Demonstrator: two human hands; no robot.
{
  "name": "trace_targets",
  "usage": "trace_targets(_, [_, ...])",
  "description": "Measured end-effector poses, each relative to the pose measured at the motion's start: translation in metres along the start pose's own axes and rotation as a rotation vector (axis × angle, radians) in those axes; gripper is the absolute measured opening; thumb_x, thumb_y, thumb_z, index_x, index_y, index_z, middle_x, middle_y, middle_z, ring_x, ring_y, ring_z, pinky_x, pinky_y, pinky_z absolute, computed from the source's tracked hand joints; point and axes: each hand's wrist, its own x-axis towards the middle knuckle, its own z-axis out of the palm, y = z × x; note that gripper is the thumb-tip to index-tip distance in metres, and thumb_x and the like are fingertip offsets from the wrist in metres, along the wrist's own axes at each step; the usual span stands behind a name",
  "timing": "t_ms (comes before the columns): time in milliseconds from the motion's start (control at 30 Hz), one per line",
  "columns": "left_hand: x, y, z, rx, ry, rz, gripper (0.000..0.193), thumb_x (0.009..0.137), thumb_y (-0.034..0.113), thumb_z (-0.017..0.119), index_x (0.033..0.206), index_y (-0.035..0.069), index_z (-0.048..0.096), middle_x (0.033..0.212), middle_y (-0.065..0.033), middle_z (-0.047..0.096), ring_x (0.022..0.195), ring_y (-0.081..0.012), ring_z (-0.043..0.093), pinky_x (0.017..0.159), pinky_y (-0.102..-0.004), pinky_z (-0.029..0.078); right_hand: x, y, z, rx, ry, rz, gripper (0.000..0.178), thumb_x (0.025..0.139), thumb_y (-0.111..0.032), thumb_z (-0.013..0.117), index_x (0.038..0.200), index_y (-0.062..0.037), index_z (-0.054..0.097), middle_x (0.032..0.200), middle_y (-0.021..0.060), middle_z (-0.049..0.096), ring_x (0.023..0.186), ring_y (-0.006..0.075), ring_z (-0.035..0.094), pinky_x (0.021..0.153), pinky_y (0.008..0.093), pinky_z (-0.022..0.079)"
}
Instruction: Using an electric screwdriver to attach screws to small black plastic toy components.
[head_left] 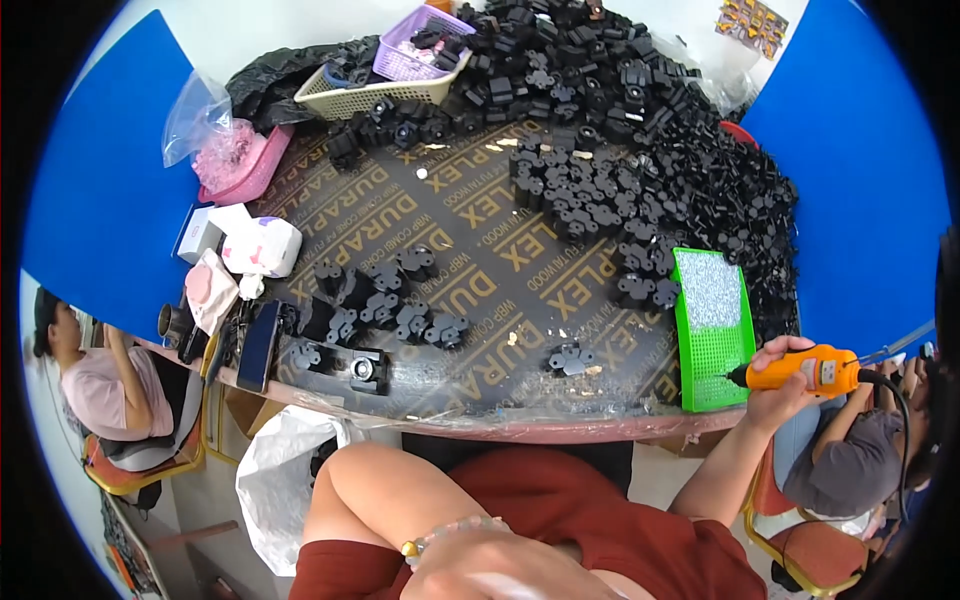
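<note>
Currently, right hand [782,376] nearer, fingers wrapped round orange power screwdriver [808,371], long axis crosswise, tip pointing left over near end of lengthwise green tray [714,352] on bench [490,385]; left hand [510,572] low, fingers' state indeterminable.

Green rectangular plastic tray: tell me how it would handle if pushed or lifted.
The green rectangular plastic tray would probably flex slightly, its floor being perforated. Small silvery pieces cover its far end, so that end may feel heavier. Lying flat and low, it seems unlikely to tip when pushed.
</note>
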Motion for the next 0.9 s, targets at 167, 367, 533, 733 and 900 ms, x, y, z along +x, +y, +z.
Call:
trace_targets(167, [-0.033, 0.043, -0.009, 0.244, -0.466, -0.146, 0.036, 0.095, 0.018, 0.060, 0.128, 0.004, 0.053, 0.122, -0.0271, 0.055, 0.112, -0.0487, 0.056, 0.087, -0.0562, 0.049, 0.002, 0.002, -0.001, 0.040, -0.007, 0.000, 0.057, 0.086, -0.045, 0.067, 0.112, 0.0019, 0.049, 0.086, 0.0172, 0.060, 0.058, 0.0179, 0.059, 0.057, 0.0277, 0.050])
trace_targets(367, [0.013, 0.102, -0.007, 0.311, -0.230, -0.655, 0.025, 0.096, 0.020, 0.056, 0.102, 0.001, 0.071, 0.113, -0.0277, 0.064, 0.098, -0.0430, 0.065, 0.082, -0.0456, 0.053, 0.003, 0.002, -0.004, 0.031, -0.051, 0.028, 0.056, 0.086, -0.045, 0.067, 0.115, 0.0000, 0.048, 0.091, 0.0158, 0.060, 0.062, 0.0168, 0.059, 0.059, 0.0272, 0.048])
trace_targets(533, [-0.059, 0.139, -0.004, 0.647, 0.252, -0.785, 0.022, 0.088, 0.007, 0.066, 0.108, -0.002, 0.067, 0.104, -0.0159, 0.064, 0.089, -0.0334, 0.065, 0.084, -0.0451, 0.052, 0.008, 0.002, -0.003, 0.052, -0.074, 0.050, 0.058, 0.086, -0.044, 0.068, 0.116, 0.0014, 0.047, 0.090, 0.0173, 0.060, 0.063, 0.0165, 0.059, 0.060, 0.0261, 0.049])
trace_targets(733, [-0.061, 0.170, -0.057, 0.771, 0.966, -0.493, 0.040, 0.098, 0.037, 0.048, 0.108, -0.001, 0.058, 0.103, -0.0125, 0.062, 0.088, -0.0234, 0.064, 0.087, -0.0406, 0.053, 0.004, 0.003, 0.001, 0.059, -0.112, 0.014, 0.048, 0.091, -0.040, 0.063, 0.114, -0.0001, 0.050, 0.093, 0.0152, 0.061, 0.065, 0.0156, 0.059, 0.060, 0.0268, 0.049])
trace_targets(900, [-0.077, 0.181, -0.065, 0.805, 1.087, -0.507, 0.018, 0.092, 0.007, 0.058, 0.110, 0.005, 0.056, 0.116, -0.0139, 0.059, 0.099, -0.0182, 0.062, 0.091, -0.0388, 0.053, 0.002, 0.001, 0.008, 0.054, -0.129, 0.012, 0.050, 0.091, -0.041, 0.062, 0.115, 0.0009, 0.051, 0.093, 0.0154, 0.061, 0.065, 0.0155, 0.059, 0.061, 0.0262, 0.049])
